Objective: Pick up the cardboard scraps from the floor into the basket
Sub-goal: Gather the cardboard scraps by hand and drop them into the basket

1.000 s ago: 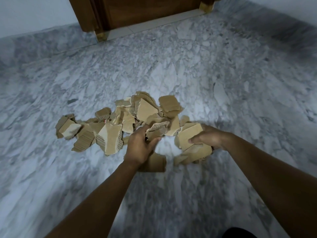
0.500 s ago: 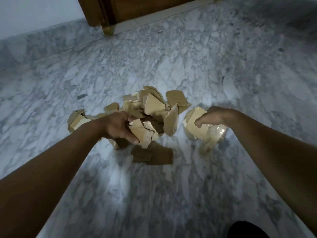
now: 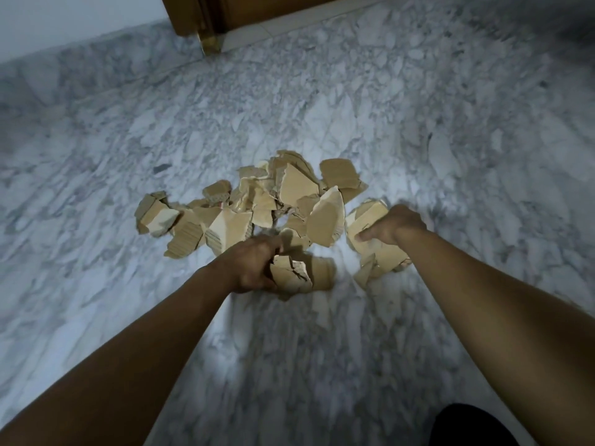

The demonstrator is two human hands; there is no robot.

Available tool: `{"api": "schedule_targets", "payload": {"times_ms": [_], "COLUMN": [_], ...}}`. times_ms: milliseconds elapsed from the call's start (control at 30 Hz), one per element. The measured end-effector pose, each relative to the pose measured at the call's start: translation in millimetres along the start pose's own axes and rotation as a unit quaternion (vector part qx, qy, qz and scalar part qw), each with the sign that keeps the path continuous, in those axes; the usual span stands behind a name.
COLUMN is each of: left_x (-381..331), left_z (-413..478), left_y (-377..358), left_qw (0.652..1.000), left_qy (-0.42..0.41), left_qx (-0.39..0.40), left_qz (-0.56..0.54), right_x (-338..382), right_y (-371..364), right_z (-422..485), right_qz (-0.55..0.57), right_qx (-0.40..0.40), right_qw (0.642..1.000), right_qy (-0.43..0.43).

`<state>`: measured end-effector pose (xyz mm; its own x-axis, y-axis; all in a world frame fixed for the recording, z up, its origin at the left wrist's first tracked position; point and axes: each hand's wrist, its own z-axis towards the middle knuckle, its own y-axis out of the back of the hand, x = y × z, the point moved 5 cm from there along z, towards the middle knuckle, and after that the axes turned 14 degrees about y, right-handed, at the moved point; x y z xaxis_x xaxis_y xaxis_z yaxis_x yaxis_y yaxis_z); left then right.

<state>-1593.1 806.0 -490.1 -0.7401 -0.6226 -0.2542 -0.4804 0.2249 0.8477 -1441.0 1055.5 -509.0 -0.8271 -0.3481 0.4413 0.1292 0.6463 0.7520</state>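
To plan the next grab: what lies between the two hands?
In the head view, between the left hand and right hand lie one darker flat scrap and a strip of bare marble floor; the tall pale scrap stands just beyond.

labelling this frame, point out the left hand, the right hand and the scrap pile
left hand [image 3: 252, 268], head view, back of hand
right hand [image 3: 397, 225], head view, back of hand
scrap pile [image 3: 297, 191], head view, pale top scrap

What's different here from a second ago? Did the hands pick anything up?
The left hand reached into the heap and drew back toward the person with a few torn pieces in its grip. The right hand kept holding its bundle at the heap's right edge. The rest stayed on the floor.
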Motion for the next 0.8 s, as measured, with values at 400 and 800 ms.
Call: {"api": "schedule_targets", "payload": {"times_ms": [400, 800], "left_x": [24, 64], "left_z": [-12, -27], "left_y": [21, 48], "left_qw": [0.985, 0.968], "left_qy": [0.080, 0.125], "left_qx": [0.031, 0.026], "left_qz": [-0.148, -0.216], "right_x": [27, 6], "right_y": [-8, -9], "right_z": [-28, -26], "right_qz": [-0.094, 0.053], "right_qx": [-0.100, 0.035], "right_qw": [0.986, 0.994], "right_qy": [0.097, 0.091]}}
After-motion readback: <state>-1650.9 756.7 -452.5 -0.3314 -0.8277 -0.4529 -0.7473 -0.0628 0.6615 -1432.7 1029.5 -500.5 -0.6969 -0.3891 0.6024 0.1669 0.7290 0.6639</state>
